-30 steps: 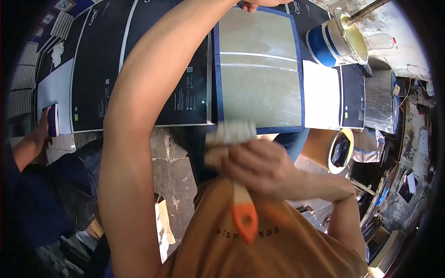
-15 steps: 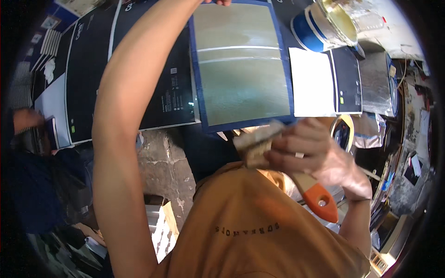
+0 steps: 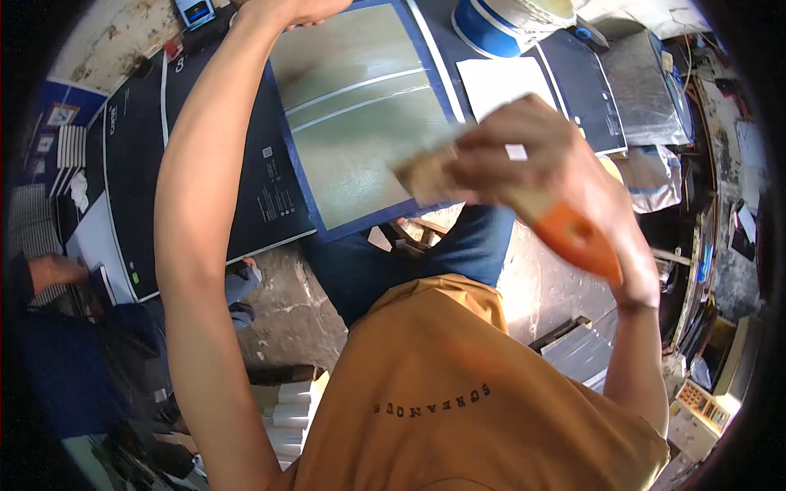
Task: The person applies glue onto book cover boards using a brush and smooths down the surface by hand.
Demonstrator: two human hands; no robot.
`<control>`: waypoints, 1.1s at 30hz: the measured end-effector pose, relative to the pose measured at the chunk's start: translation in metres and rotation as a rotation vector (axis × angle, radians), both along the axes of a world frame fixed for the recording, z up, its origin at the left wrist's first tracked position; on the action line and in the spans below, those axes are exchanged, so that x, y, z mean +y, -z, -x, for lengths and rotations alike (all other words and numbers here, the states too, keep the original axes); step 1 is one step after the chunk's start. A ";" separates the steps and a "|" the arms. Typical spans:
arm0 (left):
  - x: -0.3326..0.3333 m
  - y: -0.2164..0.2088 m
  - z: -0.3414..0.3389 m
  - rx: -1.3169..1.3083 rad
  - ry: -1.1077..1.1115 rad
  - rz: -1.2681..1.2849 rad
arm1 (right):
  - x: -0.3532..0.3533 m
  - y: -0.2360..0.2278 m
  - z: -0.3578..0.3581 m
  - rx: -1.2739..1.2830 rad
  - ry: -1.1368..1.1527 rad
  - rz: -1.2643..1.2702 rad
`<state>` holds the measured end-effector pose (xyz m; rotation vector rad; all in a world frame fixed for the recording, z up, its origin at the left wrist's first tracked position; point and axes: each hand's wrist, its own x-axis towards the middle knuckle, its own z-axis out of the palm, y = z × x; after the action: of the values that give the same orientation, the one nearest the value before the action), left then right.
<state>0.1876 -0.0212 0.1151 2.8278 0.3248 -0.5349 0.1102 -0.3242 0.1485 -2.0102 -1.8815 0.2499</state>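
Observation:
My right hand [image 3: 532, 151] is wrapped round a wide paintbrush [image 3: 573, 237] with a pale wooden handle and orange end. Blurred by motion, the bristles are over the lower right part of a glossy grey-beige panel [image 3: 360, 155]. This panel has a dark blue border and two white lines across it, and lies on the black table covering. At the panel's far left corner is my left hand [image 3: 315, 10]; the upper frame edge cuts it off, and what its fingers do is largely hidden.
A blue and white bucket [image 3: 495, 29] stands at the far right, beyond a white paper sheet [image 3: 499, 82]. Black printed sheets [image 3: 237, 180] cover the table. A co-worker's hand [image 3: 57, 268] is at the left edge. A plastic-wrapped block [image 3: 647, 90] sits farther right.
The brush has risen from beside the table's near edge to over the panel. In the picture, the panel, bucket and table have shifted left and tilted as the view turned.

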 end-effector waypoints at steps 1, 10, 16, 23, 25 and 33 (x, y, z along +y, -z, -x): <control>-0.004 0.001 0.001 -0.014 -0.015 -0.031 | 0.008 0.007 -0.012 -0.060 0.036 -0.080; -0.006 -0.004 0.010 -0.096 0.017 -0.047 | -0.046 -0.008 0.000 0.143 -0.042 0.242; -0.010 -0.003 0.007 -0.070 -0.023 -0.067 | -0.018 0.002 -0.042 -0.068 -0.020 -0.109; 0.016 0.036 0.004 -0.203 0.066 -0.199 | -0.059 -0.030 -0.009 0.106 -0.006 0.424; 0.023 0.055 0.026 -0.451 0.073 -0.171 | -0.079 -0.031 -0.017 0.142 0.054 0.156; -0.027 0.029 0.189 -0.557 0.165 0.089 | -0.010 0.016 -0.055 0.080 0.942 -0.380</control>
<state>-0.0014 -0.0481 0.0864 2.7804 -0.0394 0.2142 0.1655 -0.3340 0.1323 -2.2886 -0.6980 -0.2607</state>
